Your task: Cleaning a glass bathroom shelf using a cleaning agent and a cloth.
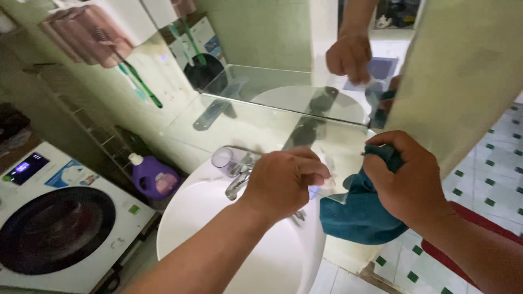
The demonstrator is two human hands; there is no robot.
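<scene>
A white front-loading washing machine (60, 218) fills the near left of this small bathroom, its dark round door facing up at us. To its right stands a white pedestal sink (190, 218), with a chrome tap (239, 182) at its far edge. Above the sink, a glass shelf (261, 122) runs left to right along the wall, its long axis slanting slightly down toward the right, with a mirror (327, 32) behind it that reflects a hand. Green-and-white floor tiles (490, 179) show at the right. A purple detergent jug (153, 179) sits on the floor between the washer and the sink. The person's right hand (408, 182) is closed around a bunched teal cloth (357, 209), which hangs down just right of the sink; the cloth lies below and to the near side of the shelf's right end, and this hand is the nearer one to that end. The left hand (286, 182) is curled narrowly over the middle of the shelf's front edge, fingers folded around something small and pale that I cannot make out. A clear cup (223, 158) stands on the shelf left of that hand. Green toothbrushes (143, 84) hang on the wall at far left. The tap's base is hidden behind the left wrist.
</scene>
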